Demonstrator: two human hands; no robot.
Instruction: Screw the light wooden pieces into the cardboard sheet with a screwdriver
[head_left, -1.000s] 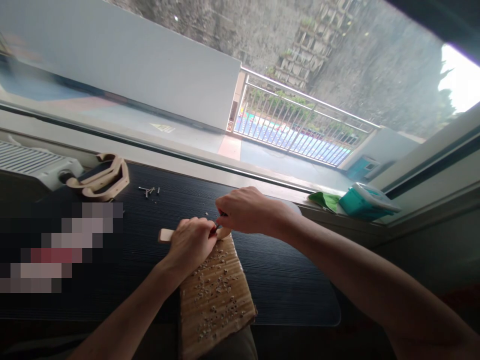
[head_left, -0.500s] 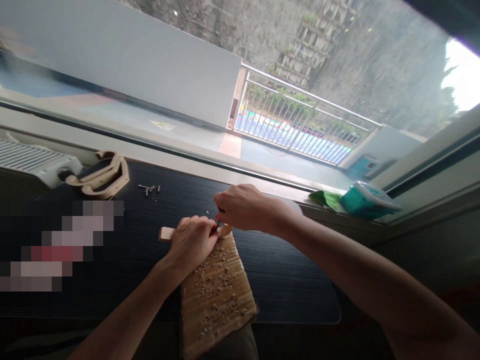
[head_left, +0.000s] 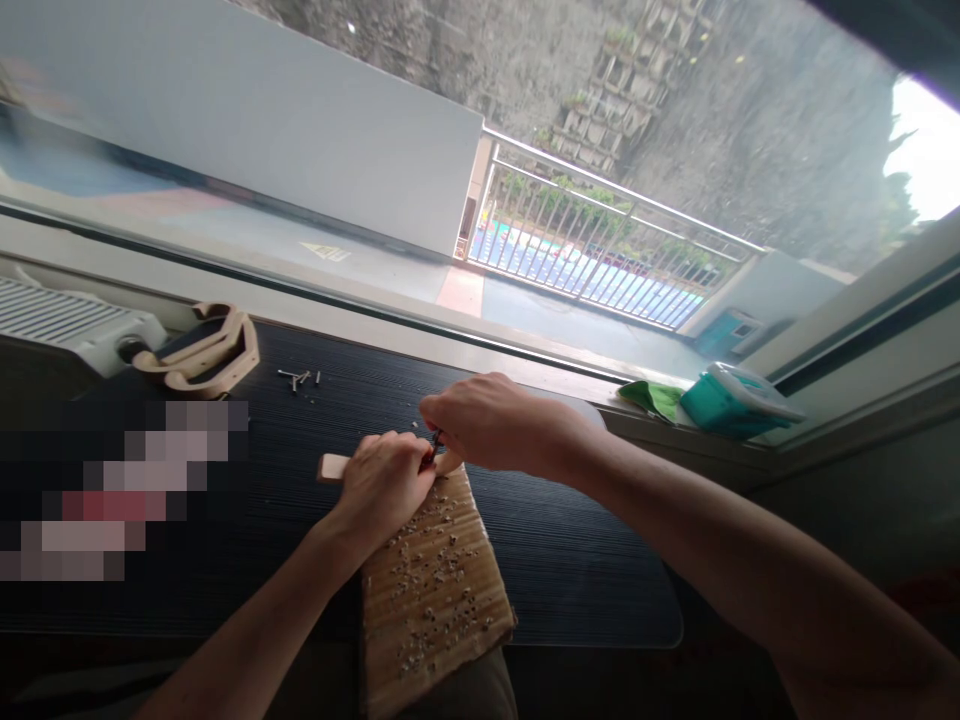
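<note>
One wooden piece (head_left: 332,467) lies under the left hand (head_left: 388,476).

Close above a black wood-grained table (head_left: 592,570), the head camera faces forward and down, toward a pale-framed glass window (head_left: 450,190).

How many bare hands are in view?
2: the left hand clasps the wooden piece; the right hand grips a thin tool beside it. The pixelated patch could hide more.

I found the pale wooden piece (head_left: 331,467) lying crosswise at the far end of the ridged brown board (head_left: 439,590), squared end leftward; my slim dark tool (head_left: 436,442), mostly hidden, apparently met it.
</note>
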